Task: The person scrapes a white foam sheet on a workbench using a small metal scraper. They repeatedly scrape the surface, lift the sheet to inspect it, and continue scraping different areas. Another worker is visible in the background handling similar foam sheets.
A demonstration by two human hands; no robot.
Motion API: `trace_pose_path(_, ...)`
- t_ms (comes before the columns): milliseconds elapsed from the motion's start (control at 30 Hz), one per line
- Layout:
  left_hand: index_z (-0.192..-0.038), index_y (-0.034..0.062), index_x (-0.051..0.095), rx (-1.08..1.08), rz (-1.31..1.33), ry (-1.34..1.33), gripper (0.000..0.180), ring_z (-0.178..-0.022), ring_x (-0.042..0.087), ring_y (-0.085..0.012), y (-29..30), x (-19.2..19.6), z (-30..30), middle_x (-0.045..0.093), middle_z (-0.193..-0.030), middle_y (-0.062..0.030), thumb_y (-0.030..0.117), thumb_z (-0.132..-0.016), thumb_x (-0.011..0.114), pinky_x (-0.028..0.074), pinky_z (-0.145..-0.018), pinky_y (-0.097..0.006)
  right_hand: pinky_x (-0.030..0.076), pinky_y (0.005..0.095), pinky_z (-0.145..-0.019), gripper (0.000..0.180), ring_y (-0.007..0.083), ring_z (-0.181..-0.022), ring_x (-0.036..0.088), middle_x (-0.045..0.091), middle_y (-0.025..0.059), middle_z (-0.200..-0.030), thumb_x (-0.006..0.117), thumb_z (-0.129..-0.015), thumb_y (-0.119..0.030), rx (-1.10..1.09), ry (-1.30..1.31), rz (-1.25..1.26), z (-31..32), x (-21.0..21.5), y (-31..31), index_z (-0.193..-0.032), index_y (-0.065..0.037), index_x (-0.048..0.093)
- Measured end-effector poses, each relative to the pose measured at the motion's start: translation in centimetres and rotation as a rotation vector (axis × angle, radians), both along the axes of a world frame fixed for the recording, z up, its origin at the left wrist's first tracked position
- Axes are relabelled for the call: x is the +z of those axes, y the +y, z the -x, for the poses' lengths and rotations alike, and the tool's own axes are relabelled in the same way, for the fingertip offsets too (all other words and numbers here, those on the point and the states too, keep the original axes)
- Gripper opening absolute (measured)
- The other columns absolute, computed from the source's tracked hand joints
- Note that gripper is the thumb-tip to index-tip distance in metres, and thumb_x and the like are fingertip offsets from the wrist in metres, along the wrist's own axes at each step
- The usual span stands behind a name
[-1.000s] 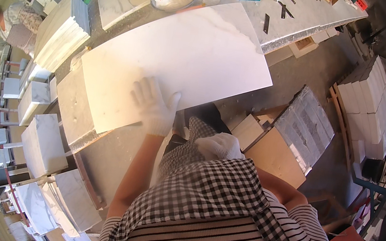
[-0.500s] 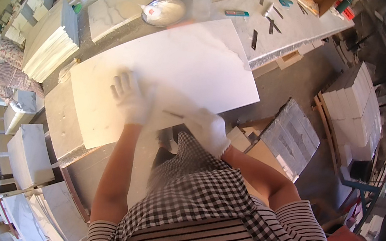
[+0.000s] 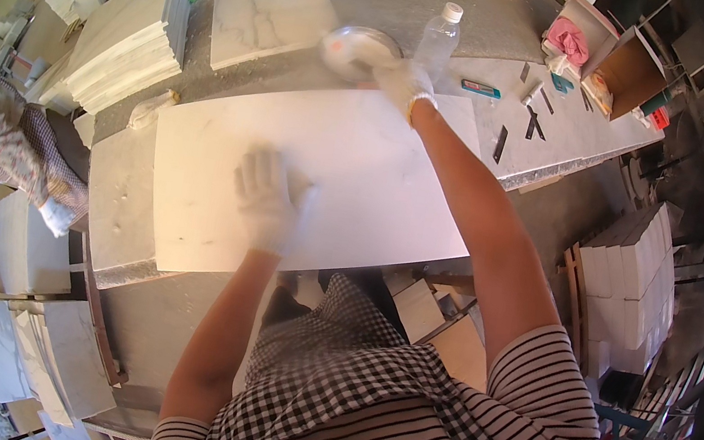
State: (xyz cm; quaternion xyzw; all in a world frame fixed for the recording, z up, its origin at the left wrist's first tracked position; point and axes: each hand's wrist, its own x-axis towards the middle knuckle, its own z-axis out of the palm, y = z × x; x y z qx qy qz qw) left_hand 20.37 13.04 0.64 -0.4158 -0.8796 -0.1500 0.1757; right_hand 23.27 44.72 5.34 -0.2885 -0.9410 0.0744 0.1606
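Head view: my right hand (image 3: 402, 80) has left the slab (image 3: 322, 179), now gripping the bowl (image 3: 362, 45); left hand (image 3: 267, 198) stays flat, open.

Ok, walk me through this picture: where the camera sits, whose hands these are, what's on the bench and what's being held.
The camera is worn on the person's head and looks down through a fisheye lens, so straight edges bend near the rim. The two forearms coming up from the lower edge belong to the wearer, who has white gloves on. The left hand lies flat, fingers spread, on a large white stone slab that rests on the grey workbench. The right hand reaches past the slab's far edge to a shallow round dish; whether it grips the dish or only touches it is hard to tell. Beside the dish stands a clear plastic bottle. A smaller marble tile and a stack of white tiles lie further left. At the left edge, another person works separately.
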Motion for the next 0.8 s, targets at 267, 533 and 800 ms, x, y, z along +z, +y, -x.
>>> trace_pose_path(267, -0.139, 0.0014, 0.048, -0.012, 0.005, -0.05, 0.077, -0.138, 0.037, -0.0403, 0.0, 0.9, -0.4, 0.045, -0.146, -0.0192, 0.047, -0.082, 0.069, 0.025, -0.117, -0.053, 0.052, 0.0371, -0.099, 0.048, 0.0286, -0.123, 0.057, 0.052, 0.0109, -0.141, 0.053, -0.099, -0.027, 0.166, -0.53, -0.073, 1.2, 5.5, -1.4, -0.144, -0.015, 0.045)
trace_pose_path(533, -0.141, 0.0018, 0.046, -0.024, -0.021, -0.058, 0.079, -0.14, 0.035, -0.0398, 0.0, 1.2, -0.6, 0.044, -0.147, -0.02, 0.046, -0.08, 0.072, 0.025, -0.117, -0.052, 0.048, 0.0365, -0.103, 0.051, 0.0258, -0.126, 0.055, 0.051, 0.0092, -0.143, 0.052, -0.097, -0.016, 0.135, -0.343, 0.439, 1.1, 6.1, -1.3, -0.147, -0.016, 0.041)
trace_pose_path(800, -0.138, 0.0035, 0.047, -0.023, -0.021, -0.055, 0.076, -0.138, 0.036, -0.0392, 0.1, 0.8, -0.3, 0.044, -0.145, -0.0183, 0.043, -0.079, 0.073, 0.025, -0.116, -0.053, 0.05, 0.037, -0.095, 0.05, 0.0271, -0.114, 0.062, 0.061, 0.0121, -0.129, 0.062, -0.089, -0.013, 0.197, -0.09, 0.558, 2.0, 2.3, 1.5, -0.138, -0.008, 0.052)
